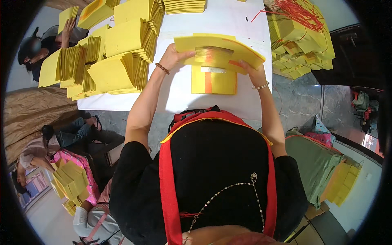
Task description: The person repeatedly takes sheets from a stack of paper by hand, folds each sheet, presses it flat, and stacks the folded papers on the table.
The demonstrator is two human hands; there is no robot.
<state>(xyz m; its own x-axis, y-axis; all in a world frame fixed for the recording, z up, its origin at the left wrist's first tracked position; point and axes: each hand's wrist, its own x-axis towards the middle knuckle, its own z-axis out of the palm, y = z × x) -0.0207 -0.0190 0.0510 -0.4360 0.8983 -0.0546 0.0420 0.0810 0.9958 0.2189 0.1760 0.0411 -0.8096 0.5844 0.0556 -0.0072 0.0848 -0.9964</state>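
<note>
Both hands are up over the white table [228,20], well apart, each clamped on one end of a sheaf of yellow paper sheets [218,51] with a gold foil square in the middle. My left hand [173,56] grips the left edge, thumb on top; my right hand [253,71] pinches the right corner near an orange stripe. I hold the sheaf lifted just above a small stack of yellow sheets [213,81] lying flat on the table; whether the two touch I cannot quite tell. Fanned piles of yellow paper [118,61] crowd the table's left side, and folded bundles with red string [300,28] sit at the right. Another person's hand [67,30] rests on paper at far left.
</note>
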